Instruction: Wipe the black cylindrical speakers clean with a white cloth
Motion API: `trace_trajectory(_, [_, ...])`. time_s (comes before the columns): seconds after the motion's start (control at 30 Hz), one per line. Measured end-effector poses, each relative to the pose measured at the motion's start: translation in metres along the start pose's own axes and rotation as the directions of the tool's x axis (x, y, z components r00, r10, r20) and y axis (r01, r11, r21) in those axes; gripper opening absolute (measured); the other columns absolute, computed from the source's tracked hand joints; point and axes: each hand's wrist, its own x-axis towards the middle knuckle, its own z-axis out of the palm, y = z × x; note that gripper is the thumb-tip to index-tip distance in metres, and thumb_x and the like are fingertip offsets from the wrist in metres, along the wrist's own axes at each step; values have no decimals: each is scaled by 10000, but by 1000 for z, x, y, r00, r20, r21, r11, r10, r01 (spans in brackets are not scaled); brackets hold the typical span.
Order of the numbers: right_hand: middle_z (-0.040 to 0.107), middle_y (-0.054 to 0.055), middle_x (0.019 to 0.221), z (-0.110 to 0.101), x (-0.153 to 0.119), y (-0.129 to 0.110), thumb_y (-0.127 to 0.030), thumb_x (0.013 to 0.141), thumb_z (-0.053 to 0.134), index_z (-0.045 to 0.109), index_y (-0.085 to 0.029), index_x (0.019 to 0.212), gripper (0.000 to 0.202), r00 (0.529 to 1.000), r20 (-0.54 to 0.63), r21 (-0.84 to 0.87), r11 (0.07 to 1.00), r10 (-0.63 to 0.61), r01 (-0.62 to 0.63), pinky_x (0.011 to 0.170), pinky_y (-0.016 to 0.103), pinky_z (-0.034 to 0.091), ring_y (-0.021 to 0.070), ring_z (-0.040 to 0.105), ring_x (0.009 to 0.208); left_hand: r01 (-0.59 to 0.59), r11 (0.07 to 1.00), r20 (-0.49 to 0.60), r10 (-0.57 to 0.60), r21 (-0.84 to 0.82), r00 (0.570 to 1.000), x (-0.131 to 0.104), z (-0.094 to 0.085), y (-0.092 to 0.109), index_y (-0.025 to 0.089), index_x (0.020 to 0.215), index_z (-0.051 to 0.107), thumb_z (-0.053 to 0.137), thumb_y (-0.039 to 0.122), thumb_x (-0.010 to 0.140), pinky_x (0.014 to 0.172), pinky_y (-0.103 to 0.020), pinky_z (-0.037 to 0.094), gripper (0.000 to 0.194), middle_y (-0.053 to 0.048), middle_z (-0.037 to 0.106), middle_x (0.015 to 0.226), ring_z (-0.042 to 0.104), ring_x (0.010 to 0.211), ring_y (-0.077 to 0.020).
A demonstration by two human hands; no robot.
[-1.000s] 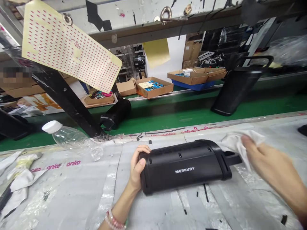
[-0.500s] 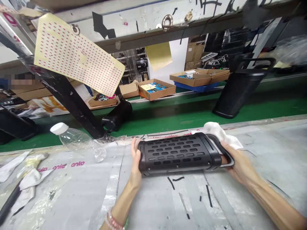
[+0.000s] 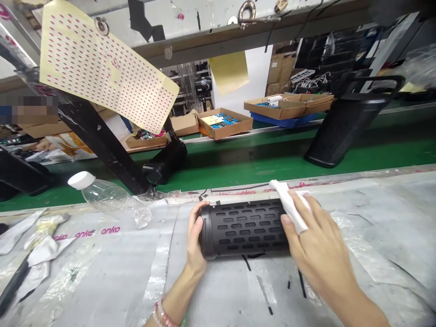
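Observation:
A black cylindrical housing (image 3: pixel 250 227) with rows of slots lies sideways over the grey covered bench (image 3: pixel 112 281). My left hand (image 3: pixel 196 238) grips its left end, fingers behind and thumb in front. At the right end, my right hand (image 3: pixel 316 236) presses a folded white cloth (image 3: pixel 293 206) against the housing, with the cloth between thumb and fingers. That hand hides the housing's right end, and no handle shows there.
A clear bottle (image 3: pixel 105 195) with a white cap lies left, near a black post (image 3: pixel 105 141). Behind, a green belt (image 3: pixel 238 156) carries a black handled unit (image 3: pixel 344 127). Open cartons (image 3: pixel 228 129) stand beyond. Crumpled cloths (image 3: pixel 44 250) lie far left.
My right hand has let go of the handle and taken hold of the white cloth, which has moved left onto the housing. The housing has turned, and my left hand still holds its left end.

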Motion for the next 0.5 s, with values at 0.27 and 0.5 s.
trace_trajectory(0.27, [316, 24, 1572, 7, -15, -94, -242, 947, 363, 495, -115, 1426, 512, 890, 159, 264, 887, -427, 379, 967, 433, 447, 299, 275, 1439, 78, 993, -53, -83, -93, 995, -7, -4, -2, 235, 1106, 639, 614, 488, 825, 865, -292, 508, 379, -33, 684, 1037, 638, 972, -205])
trace_trajectory(0.5, [363, 69, 1546, -3, -23, -23, -50, 887, 318, 388, -94, 1482, 601, 954, 113, 83, 960, -277, 268, 1179, 476, 176, 263, 244, 1462, -73, 997, -4, 73, -4, 997, 1, -3, -2, 228, 1091, 663, 563, 440, 843, 978, -249, 415, 342, -15, 644, 1186, 537, 1160, -197])
